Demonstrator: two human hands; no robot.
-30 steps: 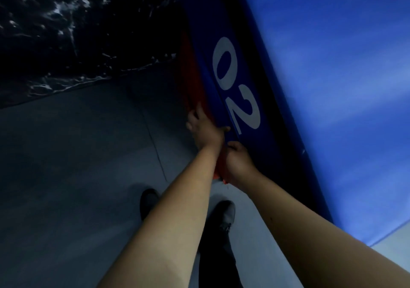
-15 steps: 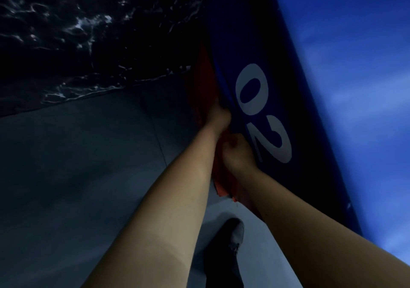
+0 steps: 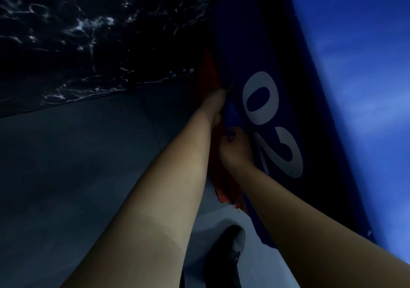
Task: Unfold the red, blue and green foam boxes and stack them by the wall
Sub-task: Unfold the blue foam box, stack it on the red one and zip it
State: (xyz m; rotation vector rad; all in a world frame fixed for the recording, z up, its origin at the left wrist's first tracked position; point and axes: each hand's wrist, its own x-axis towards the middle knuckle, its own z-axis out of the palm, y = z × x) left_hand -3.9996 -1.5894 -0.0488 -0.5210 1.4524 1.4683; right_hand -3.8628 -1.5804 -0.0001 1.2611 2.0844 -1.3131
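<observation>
While the light is poor, layout reads okay: blue foam box [image 3: 286, 101] fills the right side, standing on edge and leaning, white "02" [image 3: 271, 123] printed on its dark side panel. Its long axis runs from lower right near the shoe [image 3: 230, 250] up and away toward the dark wall [image 3: 88, 32]. Red foam box [image 3: 207, 77] is sandwiched just left of it, only a thin orange-red strip showing, touching the blue panel's left edge.

Both hands sit in that seam. Left hand [image 3: 216, 103] is further up the seam, fingers buried between red and blue, so I cannot tell how curled they are or what they have. Right hand [image 3: 235, 148] is nearer the body, fingers curled, pinching a small blue flap [image 3: 231, 114] at the panel's edge.

Key relation: blue panel lies right of both hands, red lies left and under them, seam runs straight ahead along the forearms. Likely step is prying the blue box open at this edge; right hand has the grip, so the pull probably goes rightward. Green box not visible. Floor [image 3: 77, 165] is grey, on the left.
</observation>
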